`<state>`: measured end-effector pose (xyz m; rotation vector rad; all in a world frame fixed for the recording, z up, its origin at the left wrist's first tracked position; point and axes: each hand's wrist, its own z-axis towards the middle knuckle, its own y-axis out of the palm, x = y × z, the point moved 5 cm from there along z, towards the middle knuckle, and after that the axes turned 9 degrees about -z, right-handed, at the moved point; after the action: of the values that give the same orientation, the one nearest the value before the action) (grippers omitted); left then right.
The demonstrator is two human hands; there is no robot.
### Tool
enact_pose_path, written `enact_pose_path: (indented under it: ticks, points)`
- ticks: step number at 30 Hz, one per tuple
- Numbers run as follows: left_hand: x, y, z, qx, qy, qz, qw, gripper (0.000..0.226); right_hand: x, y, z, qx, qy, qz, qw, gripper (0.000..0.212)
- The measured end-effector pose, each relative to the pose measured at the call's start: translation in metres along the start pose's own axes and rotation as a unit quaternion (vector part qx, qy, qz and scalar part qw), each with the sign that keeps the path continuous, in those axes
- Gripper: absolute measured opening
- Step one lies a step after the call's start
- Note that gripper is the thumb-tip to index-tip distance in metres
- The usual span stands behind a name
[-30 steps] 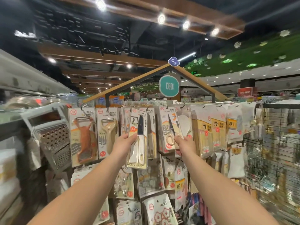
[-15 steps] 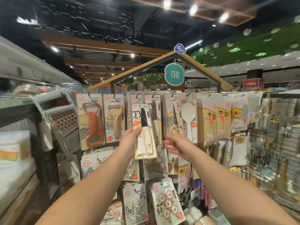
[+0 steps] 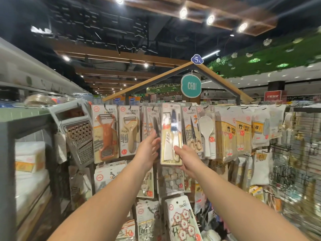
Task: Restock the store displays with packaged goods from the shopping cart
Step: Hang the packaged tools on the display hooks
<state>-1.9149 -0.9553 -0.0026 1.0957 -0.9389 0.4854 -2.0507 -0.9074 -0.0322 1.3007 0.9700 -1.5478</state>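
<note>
The knife pack (image 3: 171, 134) hangs upright in the top row of the rack (image 3: 177, 72), between the peelers at its 9 o'clock and the scissors pack (image 3: 192, 131) at its 3. The right hand (image 3: 188, 156) holds the pack's lower right edge, fingertips on its face. The left hand (image 3: 149, 150) sits at the pack's 9 o'clock, fingers relaxed and spread, just beside the edge; whether it touches I cannot tell. A grater (image 3: 76, 131) hangs far at 9.

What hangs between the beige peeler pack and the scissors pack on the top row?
In the head view, dark-bladed knife packs hang there, and in front of them the kitchen knife pack sits between the left hand and right hand.
</note>
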Motion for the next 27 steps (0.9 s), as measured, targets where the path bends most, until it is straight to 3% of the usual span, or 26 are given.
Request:
enact_pose_path:
  ticks: [5, 8, 12, 15, 27]
  points:
    - [0.004, -0.006, 0.000, 0.003, -0.022, 0.007, 1.000, 0.044, -0.010, -0.015, 0.011, 0.057, 0.016, -0.035, 0.998, 0.029]
    - [0.004, -0.015, -0.001, 0.002, -0.030, 0.018, 0.999, 0.050, -0.016, -0.014, 0.015, 0.052, 0.016, -0.054, 0.997, 0.017]
    - [0.007, -0.026, -0.004, 0.020, -0.029, 0.027, 0.999, 0.041, -0.004, -0.023, 0.046, 0.054, 0.013, -0.089, 0.995, 0.057]
    - [0.010, -0.032, -0.007, 0.027, -0.036, 0.037, 0.998, 0.039, -0.015, -0.015, 0.030, 0.076, 0.027, -0.112, 0.990, 0.049]
    - [0.005, -0.039, -0.005, 0.029, -0.060, 0.083, 0.994, 0.038, -0.014, -0.021, 0.048, 0.110, 0.021, -0.184, 0.977, 0.058]
